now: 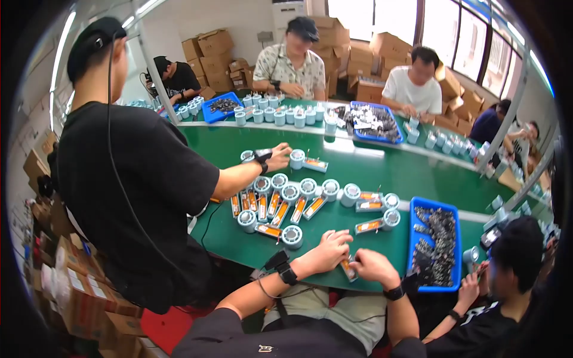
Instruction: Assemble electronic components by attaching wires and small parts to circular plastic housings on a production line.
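Close to the near table edge, my left hand [328, 250] curls its fingers around a light-blue handheld fan [349, 271]. Its opened handle points toward me, with some orange inside, while my fingers hide the head. My right hand [375, 265] is closed beside that handle, its thumb side against it; whatever its fingers pinch is hidden. Just beyond my hands lie similar fans with round heads and orange batteries showing in their handles: one fan head [292, 236] to the left, another fan head [391, 219] to the right.
A blue tray [412, 244] of small dark parts stands right of my hands. More fans [289, 192] cluster across the green table [250, 253]. At left a standing co-worker's hand [279, 157] touches a fan [297, 158]. Another co-worker [516, 268] sits at right.
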`<action>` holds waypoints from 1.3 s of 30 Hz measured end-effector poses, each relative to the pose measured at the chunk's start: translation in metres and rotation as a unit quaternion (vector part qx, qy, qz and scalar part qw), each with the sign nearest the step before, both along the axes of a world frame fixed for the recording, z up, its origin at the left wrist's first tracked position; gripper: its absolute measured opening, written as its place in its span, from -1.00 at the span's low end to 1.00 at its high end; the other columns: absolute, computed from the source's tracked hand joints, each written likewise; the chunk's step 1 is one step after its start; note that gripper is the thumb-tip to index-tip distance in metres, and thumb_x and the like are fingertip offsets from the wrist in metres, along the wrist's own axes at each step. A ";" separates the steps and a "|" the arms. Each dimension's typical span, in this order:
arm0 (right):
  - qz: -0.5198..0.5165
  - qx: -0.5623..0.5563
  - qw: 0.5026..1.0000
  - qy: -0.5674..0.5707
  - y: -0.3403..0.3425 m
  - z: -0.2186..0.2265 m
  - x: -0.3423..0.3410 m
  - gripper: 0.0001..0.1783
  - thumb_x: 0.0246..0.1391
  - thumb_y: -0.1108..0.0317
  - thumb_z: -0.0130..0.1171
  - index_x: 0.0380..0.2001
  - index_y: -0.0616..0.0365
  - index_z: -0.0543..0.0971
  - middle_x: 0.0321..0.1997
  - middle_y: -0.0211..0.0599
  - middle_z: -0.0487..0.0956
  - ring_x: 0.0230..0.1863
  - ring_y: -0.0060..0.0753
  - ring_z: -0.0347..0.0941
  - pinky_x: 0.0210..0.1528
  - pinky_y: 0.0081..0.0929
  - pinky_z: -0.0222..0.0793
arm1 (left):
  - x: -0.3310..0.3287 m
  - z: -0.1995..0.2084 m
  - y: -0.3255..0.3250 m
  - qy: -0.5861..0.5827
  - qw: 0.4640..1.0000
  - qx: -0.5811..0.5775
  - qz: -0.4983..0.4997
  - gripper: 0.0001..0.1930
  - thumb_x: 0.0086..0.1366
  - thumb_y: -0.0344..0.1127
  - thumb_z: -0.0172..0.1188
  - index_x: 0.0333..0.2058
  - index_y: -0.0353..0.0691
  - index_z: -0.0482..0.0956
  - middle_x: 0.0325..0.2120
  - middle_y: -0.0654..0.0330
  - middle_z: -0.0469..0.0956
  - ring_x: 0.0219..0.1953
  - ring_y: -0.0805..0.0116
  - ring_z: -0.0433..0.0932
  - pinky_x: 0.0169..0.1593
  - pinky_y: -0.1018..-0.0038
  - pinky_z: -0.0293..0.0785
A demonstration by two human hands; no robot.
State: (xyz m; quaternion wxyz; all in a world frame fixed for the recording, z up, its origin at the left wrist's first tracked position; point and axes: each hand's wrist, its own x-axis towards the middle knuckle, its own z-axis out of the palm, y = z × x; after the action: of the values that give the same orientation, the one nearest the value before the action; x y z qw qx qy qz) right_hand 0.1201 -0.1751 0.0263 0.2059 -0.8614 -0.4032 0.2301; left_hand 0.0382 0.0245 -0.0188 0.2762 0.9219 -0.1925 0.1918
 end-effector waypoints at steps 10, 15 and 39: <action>-0.143 0.034 0.988 -0.048 0.001 -0.003 -0.015 -0.71 0.00 0.24 0.41 -0.30 0.18 0.61 -0.37 -0.01 0.65 -0.26 0.11 0.63 -0.19 -0.06 0.54 | -0.013 0.019 -0.001 0.022 1.000 0.003 0.012 -0.87 0.26 -0.32 0.32 -0.26 -0.16 0.61 0.13 0.04 0.46 0.34 -0.04 0.33 0.34 0.00 0.15; -0.162 0.221 0.960 0.060 0.001 -0.028 -0.018 -0.74 0.06 0.32 0.36 -0.24 0.25 0.62 -0.34 -0.02 0.64 -0.29 0.06 0.62 -0.21 -0.14 0.53 | -0.012 0.008 0.000 0.016 0.998 -0.061 0.025 -0.88 0.27 -0.29 0.35 -0.30 -0.17 0.65 0.12 0.03 0.51 0.34 -0.05 0.34 0.34 0.02 0.16; -0.165 0.327 0.930 0.021 -0.011 -0.042 -0.032 -0.67 0.05 0.40 0.35 -0.10 0.27 0.63 -0.22 -0.03 0.63 -0.18 -0.06 0.56 -0.11 -0.23 0.51 | -0.022 0.026 -0.012 0.024 0.953 0.293 0.073 -0.83 0.19 -0.33 0.22 -0.33 -0.25 0.73 0.19 0.11 0.52 0.28 -0.20 0.40 0.24 -0.13 0.44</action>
State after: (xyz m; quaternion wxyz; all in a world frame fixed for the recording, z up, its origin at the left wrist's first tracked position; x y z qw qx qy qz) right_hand 0.0882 -0.1864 -0.0159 0.5199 -0.7955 -0.3041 0.0662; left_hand 0.0162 0.0123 0.0073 -0.0159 0.9782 -0.1656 0.1243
